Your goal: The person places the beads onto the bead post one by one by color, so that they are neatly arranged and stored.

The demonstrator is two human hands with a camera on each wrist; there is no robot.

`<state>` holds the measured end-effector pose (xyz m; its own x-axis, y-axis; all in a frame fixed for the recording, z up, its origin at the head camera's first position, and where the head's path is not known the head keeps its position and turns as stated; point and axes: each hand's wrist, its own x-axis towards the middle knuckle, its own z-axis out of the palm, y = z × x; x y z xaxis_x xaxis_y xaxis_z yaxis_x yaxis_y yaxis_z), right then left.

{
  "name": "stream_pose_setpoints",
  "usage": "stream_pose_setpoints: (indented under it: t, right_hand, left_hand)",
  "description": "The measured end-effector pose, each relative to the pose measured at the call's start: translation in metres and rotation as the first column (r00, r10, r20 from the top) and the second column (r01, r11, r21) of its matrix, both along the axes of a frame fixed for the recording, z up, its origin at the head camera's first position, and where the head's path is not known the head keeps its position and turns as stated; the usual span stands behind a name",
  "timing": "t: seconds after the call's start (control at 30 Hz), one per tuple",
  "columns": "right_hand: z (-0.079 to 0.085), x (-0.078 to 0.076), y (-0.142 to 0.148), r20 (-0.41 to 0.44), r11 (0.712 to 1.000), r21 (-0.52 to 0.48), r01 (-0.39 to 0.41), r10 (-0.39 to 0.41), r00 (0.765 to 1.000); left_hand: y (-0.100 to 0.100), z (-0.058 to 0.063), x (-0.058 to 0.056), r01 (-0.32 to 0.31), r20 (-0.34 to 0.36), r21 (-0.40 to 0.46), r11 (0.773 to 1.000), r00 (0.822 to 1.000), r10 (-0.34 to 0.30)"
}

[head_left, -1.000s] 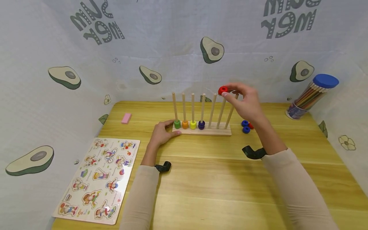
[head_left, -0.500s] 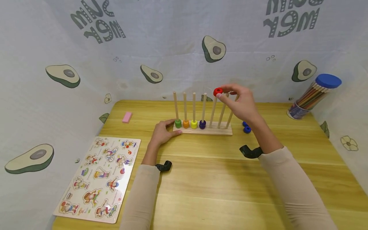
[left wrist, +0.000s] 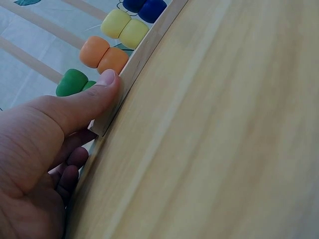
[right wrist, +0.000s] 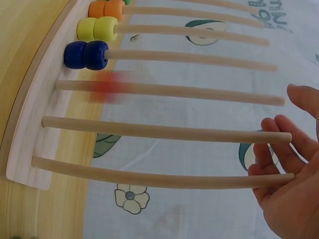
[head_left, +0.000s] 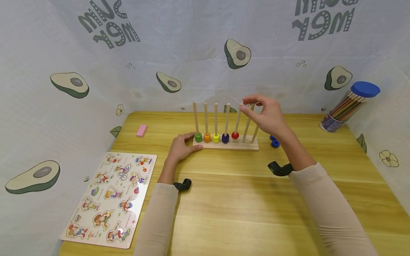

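A wooden peg rack (head_left: 241, 146) stands on the table with a row of upright pegs. My left hand (head_left: 180, 147) grips its left end, thumb along the front edge in the left wrist view. Two beads each of green (head_left: 198, 137), orange (head_left: 207, 138), yellow (head_left: 216, 138) and dark blue (left wrist: 152, 10) sit on the first pegs. A red bead (head_left: 235, 135) is low on the fifth peg, blurred with motion in the right wrist view. My right hand (head_left: 267, 115) is around the tops of the right-hand pegs, thumb and fingers apart, holding nothing.
Blue beads (head_left: 275, 143) lie on the table right of the rack, partly hidden by my right forearm. A pencil tub with a blue lid (head_left: 364, 89) leans at the back right. A pink block (head_left: 141, 131) and a picture puzzle board (head_left: 110, 199) lie at the left.
My right hand brought the red bead left to the fifth peg's top and let it go; the bead has dropped down the peg. My left hand stays on the rack.
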<state>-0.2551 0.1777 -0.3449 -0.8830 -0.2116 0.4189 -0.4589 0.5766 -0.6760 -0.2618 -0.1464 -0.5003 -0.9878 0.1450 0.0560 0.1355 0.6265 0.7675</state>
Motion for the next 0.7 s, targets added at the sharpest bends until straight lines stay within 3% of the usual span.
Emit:
stream_pose_setpoints:
  t: [0.17,0.43,0.7]
  right_hand:
    - [0.001,0.004,0.007,0.023,0.999,-0.038,0.01,-0.009,1.0]
    - [-0.002,0.015,0.028,-0.012,0.991,-0.109,0.073,-0.075,0.997]
    - [-0.026,0.029,0.071,0.037,0.982,-0.091,0.163,-0.161,0.986]
  left_hand:
    - [0.001,-0.001,0.0,-0.005,-0.003,-0.003,1.0,1.0,0.005]
    - [-0.002,-0.002,0.006,-0.019,0.002,0.017,1.0,1.0,0.019]
    - [0.001,-0.001,0.002,-0.001,-0.003,0.017,1.0,1.0,0.001]
